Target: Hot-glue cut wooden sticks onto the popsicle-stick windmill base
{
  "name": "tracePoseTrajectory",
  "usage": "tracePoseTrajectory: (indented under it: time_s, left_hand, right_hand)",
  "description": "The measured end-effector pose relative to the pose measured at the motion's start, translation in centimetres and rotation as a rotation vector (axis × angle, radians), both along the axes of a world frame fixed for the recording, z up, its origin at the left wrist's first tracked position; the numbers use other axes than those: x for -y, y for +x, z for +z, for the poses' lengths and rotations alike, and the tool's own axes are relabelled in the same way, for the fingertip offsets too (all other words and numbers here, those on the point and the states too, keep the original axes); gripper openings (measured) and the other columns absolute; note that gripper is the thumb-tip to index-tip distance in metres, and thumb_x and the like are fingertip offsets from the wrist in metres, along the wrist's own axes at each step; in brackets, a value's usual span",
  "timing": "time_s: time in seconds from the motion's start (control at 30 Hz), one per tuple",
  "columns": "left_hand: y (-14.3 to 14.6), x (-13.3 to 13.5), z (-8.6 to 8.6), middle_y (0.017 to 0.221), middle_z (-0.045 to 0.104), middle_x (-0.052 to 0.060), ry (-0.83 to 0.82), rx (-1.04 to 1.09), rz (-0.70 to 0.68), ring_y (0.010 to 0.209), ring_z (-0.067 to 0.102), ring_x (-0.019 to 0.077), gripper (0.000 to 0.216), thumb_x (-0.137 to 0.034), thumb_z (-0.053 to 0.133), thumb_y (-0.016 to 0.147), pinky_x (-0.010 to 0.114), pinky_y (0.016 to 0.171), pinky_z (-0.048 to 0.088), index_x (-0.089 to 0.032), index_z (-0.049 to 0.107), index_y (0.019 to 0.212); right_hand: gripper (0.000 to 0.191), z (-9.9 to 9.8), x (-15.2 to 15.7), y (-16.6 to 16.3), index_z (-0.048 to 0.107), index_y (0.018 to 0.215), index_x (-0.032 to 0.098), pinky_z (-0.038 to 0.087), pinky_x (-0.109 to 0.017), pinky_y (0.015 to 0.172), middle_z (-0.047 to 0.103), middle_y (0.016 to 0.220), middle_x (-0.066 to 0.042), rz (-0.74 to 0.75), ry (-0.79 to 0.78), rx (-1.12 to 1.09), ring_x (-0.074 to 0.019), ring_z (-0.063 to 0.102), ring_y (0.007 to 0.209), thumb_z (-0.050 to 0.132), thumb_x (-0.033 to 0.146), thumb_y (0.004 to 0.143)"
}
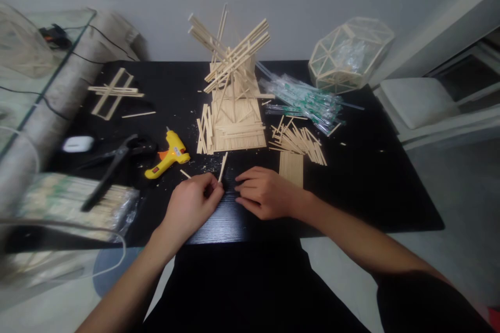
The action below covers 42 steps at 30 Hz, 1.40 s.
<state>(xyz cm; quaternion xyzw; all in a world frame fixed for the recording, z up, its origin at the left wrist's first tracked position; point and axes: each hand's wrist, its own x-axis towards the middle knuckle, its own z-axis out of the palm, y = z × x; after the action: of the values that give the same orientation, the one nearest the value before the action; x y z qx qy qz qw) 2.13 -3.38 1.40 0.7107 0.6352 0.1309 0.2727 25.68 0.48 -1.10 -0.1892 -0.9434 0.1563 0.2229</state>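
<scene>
My left hand (197, 195) is closed near the table's front edge, pinching a short wooden stick (223, 166) that points up and away from me. Another stick end (185, 173) shows just beyond its knuckles. To the right, my right hand (260, 192) hovers low or rests on the black table with fingers apart and nothing visible in them. A flat panel of joined sticks (291, 166) lies just past that wrist. Straight ahead stands a windmill-like stick model (238, 109) with crossed blades. Loose cut sticks (299, 140) are heaped to its right, and a few (205, 127) lie at its left.
On the left are a yellow glue gun (167, 156), black-handled cutters (117, 161), a white case (78, 144), a bagged stick pack (78, 200) and a crossed stick frame (116, 92). Plastic wrappers (304, 99) and a faceted stick-framed shape (349, 54) sit at the back right.
</scene>
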Motion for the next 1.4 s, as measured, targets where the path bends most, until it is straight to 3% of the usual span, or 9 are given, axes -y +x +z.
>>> tracePoseTrajectory:
  time_s: [0.07,0.23,0.43,0.63,0.83,1.0,1.13,1.23,1.4]
  left_hand:
    - [0.0,0.1,0.0,0.069,0.066,0.001,-0.010,0.003,-0.005,0.062,0.060,0.0164,0.027,-0.036,0.052,0.094,0.029,0.063,0.038,-0.021,0.063,0.075]
    - [1.1,0.5,0.1,0.071,0.068,0.001,-0.033,-0.034,-0.010,0.064,0.062,0.0174,0.026,-0.033,0.053,0.095,0.030,0.064,0.038,-0.021,0.064,0.076]
    - [3.9,0.3,0.0,0.077,0.072,0.004,-0.052,-0.226,-0.036,0.072,0.067,0.0219,0.026,-0.033,0.052,0.099,0.031,0.062,0.034,-0.021,0.063,0.078]
    - [4.9,-0.9,-0.4,0.084,0.075,0.008,0.008,-0.373,-0.046,0.077,0.071,0.0254,0.030,-0.034,0.049,0.104,0.033,0.060,0.034,-0.020,0.065,0.082]
    - [3.0,-0.6,-1.5,0.078,0.069,0.007,0.202,-0.254,-0.113,0.076,0.066,0.0254,0.035,-0.035,0.048,0.107,0.035,0.064,0.045,-0.020,0.063,0.078]
    - [1.3,0.3,-1.9,0.106,0.071,0.011,0.392,-0.023,-0.277,0.101,0.066,0.0275,0.014,-0.028,0.057,0.104,0.046,0.093,0.054,-0.018,0.066,0.105]
    - [0.7,1.0,-2.2,0.137,0.067,0.015,0.387,-0.009,-0.374,0.130,0.061,0.0324,0.038,-0.035,0.064,0.102,0.054,0.111,0.048,-0.017,0.060,0.136]
    - [0.6,1.2,-2.7,0.148,0.063,0.016,0.398,-0.028,-0.403,0.140,0.055,0.0352,0.054,-0.041,0.066,0.101,0.057,0.116,0.045,-0.017,0.054,0.148]
    - [0.5,0.8,-2.9,0.149,0.064,0.016,0.394,-0.033,-0.423,0.139,0.057,0.0336,0.051,-0.037,0.062,0.105,0.056,0.115,0.047,-0.017,0.054,0.151]
  right_hand:
    - [0.038,0.1,-0.3,0.3,0.073,0.073,0.016,0.055,-0.037,0.084,0.075,0.073,-0.007,-0.029,0.009,0.014,-0.0224,0.073,0.089,0.056,0.025,0.106]
    - [0.039,0.4,-1.6,1.1,0.067,0.071,0.018,0.051,-0.034,0.072,0.068,0.072,-0.005,-0.173,-0.042,-0.018,-0.0183,0.061,0.071,0.055,0.028,0.107]
    - [0.014,-0.8,-2.4,1.1,0.072,0.101,0.016,0.059,-0.036,0.087,0.075,0.099,-0.010,-0.302,-0.135,-0.168,-0.0213,0.070,0.094,0.058,0.018,0.105]
    - [0.015,-1.6,-2.1,0.9,0.074,0.110,0.018,0.059,-0.043,0.097,0.078,0.110,-0.009,-0.198,-0.171,-0.151,-0.0235,0.070,0.103,0.063,0.014,0.101]
    - [0.025,-1.2,-1.7,0.6,0.073,0.123,0.018,0.056,-0.047,0.105,0.076,0.125,-0.010,-0.147,-0.169,-0.105,-0.0252,0.068,0.115,0.066,0.018,0.099]
    - [0.028,-1.2,-1.5,0.6,0.073,0.126,0.014,0.057,-0.049,0.106,0.073,0.129,-0.015,-0.129,-0.164,-0.098,-0.0273,0.067,0.121,0.067,0.021,0.099]
    - [0.029,-1.1,-1.5,0.9,0.074,0.126,0.015,0.056,-0.049,0.110,0.072,0.132,-0.016,-0.132,-0.177,-0.055,-0.0270,0.068,0.123,0.070,0.022,0.098]
    - [0.032,-0.8,-1.6,1.3,0.073,0.128,0.016,0.057,-0.049,0.108,0.074,0.131,-0.015,-0.118,-0.198,-0.026,-0.0268,0.069,0.122,0.073,0.022,0.096]
    - [0.039,-0.8,-1.7,1.6,0.071,0.130,0.015,0.057,-0.045,0.108,0.074,0.133,-0.015,-0.110,-0.193,-0.007,-0.0264,0.070,0.123,0.079,0.024,0.094]
